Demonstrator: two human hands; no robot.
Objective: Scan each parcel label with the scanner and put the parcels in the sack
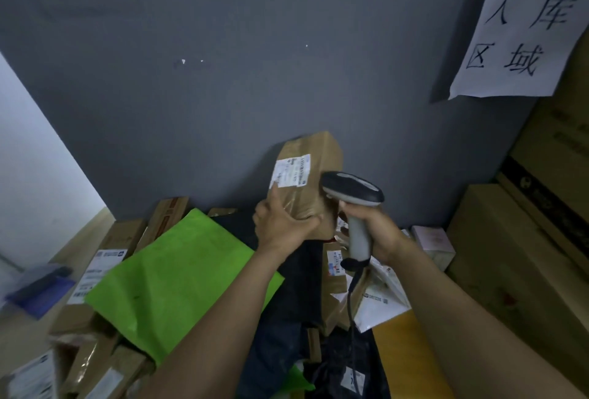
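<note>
My left hand point(280, 226) grips the lower end of a brown cardboard parcel point(318, 156) and holds it upright in front of the grey wall. Its white label point(290, 171) faces me. My right hand point(379, 233) grips the handle of a grey and black handheld scanner point(352, 190), whose head sits just right of the label, close to the parcel. A bright green sack point(172, 274) lies below and to the left, over several boxes. More labelled parcels point(334, 274) lie under my hands.
Long brown boxes with labels point(105, 258) lie at the left. Large stacked cartons point(522, 258) stand at the right. A white paper sign point(526, 25) hangs on the wall at the upper right. White mailer bags point(379, 303) and a dark bag point(296, 290) lie in the pile.
</note>
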